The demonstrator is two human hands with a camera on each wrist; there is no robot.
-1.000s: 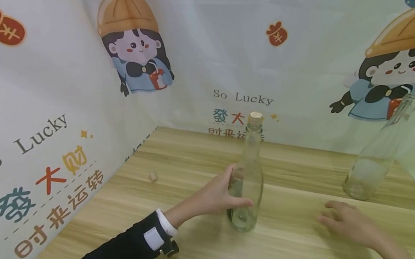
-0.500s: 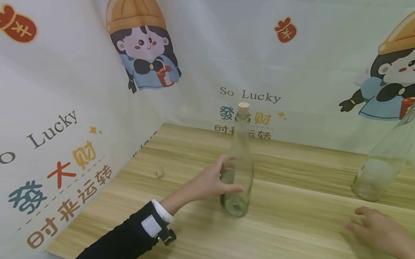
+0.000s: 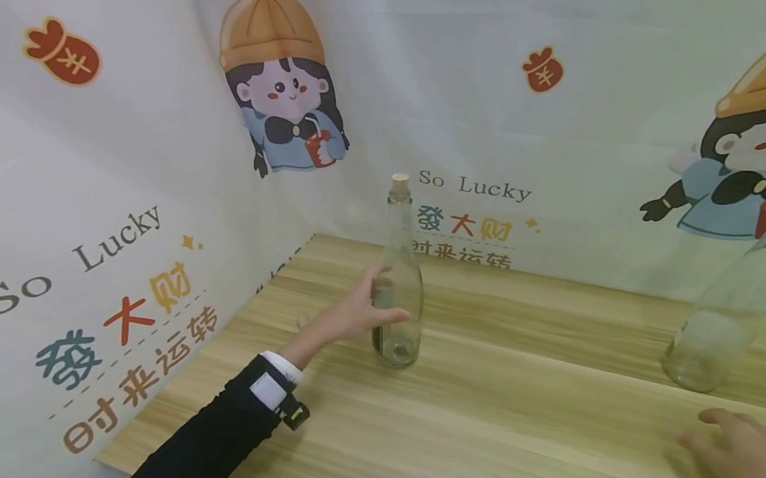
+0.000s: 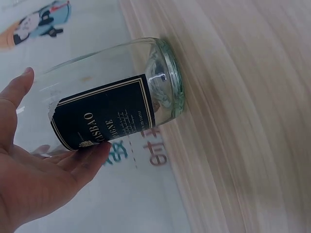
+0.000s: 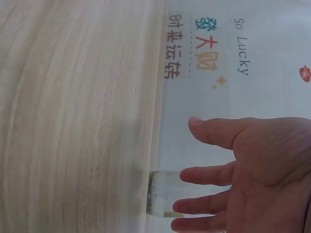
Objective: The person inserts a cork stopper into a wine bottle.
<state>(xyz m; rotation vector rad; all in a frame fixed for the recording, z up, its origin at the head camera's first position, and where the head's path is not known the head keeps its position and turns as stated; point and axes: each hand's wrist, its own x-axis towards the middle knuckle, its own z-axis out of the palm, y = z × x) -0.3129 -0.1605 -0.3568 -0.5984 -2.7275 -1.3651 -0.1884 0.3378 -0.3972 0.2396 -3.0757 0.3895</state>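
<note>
A clear glass bottle [image 3: 405, 278] with a cork stopper [image 3: 399, 182] in its mouth stands upright on the left part of the table. My left hand [image 3: 357, 308] grips its lower body, with the thumb on the near side and the fingers round the far left side. The left wrist view shows the bottle's dark label [image 4: 104, 111] and its base at the wood. Over on the right, my right hand [image 3: 744, 455] is held with fingers apart and nothing in it. A second glass bottle [image 3: 720, 326], without a visible stopper, stands just beyond that hand.
A small pale piece [image 3: 303, 321], perhaps a cork, lies on the wooden table [image 3: 510, 429] behind my left wrist, partly hidden. Printed cloth [image 3: 404, 60] hangs along the back and left of the table.
My left hand has moved the corked bottle leftward across the table. My right hand has drawn away to the right, and the head view has turned slightly left.
</note>
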